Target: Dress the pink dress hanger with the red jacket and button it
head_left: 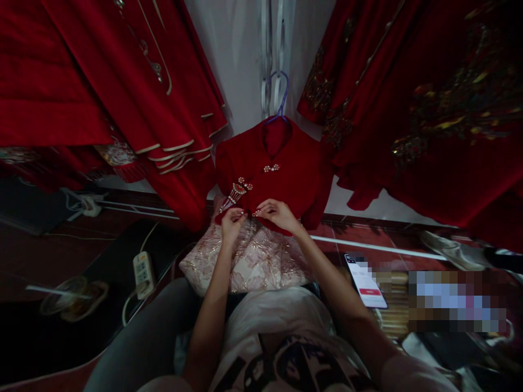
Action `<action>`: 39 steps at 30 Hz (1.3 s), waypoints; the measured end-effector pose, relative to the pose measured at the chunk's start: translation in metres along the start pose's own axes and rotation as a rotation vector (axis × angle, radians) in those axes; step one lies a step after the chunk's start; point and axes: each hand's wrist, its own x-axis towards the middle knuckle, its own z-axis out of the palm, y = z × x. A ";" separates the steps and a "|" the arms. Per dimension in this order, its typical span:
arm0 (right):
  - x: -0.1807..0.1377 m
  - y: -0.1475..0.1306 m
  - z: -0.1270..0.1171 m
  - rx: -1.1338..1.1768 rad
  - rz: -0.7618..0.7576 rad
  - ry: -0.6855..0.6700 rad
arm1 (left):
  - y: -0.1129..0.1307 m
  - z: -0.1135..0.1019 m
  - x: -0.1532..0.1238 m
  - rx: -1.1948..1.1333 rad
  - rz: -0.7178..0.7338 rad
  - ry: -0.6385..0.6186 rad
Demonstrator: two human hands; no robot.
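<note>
A red jacket point(286, 152) with a stand collar hangs in front of me from a purple hanger point(285, 98). One beaded clasp point(271, 169) sits below its collar, and a beaded tassel ornament point(236, 193) hangs on its left side. At the lower front, my left hand point(232, 222) is closed in a pinch at the hem; what lies between the fingertips is too small to make out. My right hand point(278, 214) pinches a small beaded clasp point(256, 213) near the middle of the hem. Under both hands, a pale pink brocade cloth point(253, 256) lies across my lap.
Red garments point(163, 109) hang at left, and embroidered red ones point(441, 120) at right. A power strip point(144, 274) and a plastic cup point(73, 298) are on a dark surface at left. A lit phone point(365, 280) lies at right, near a shoe point(453, 250).
</note>
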 end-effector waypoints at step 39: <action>-0.007 0.006 0.004 -0.357 0.004 0.237 | 0.020 -0.011 -0.005 0.123 0.133 -0.064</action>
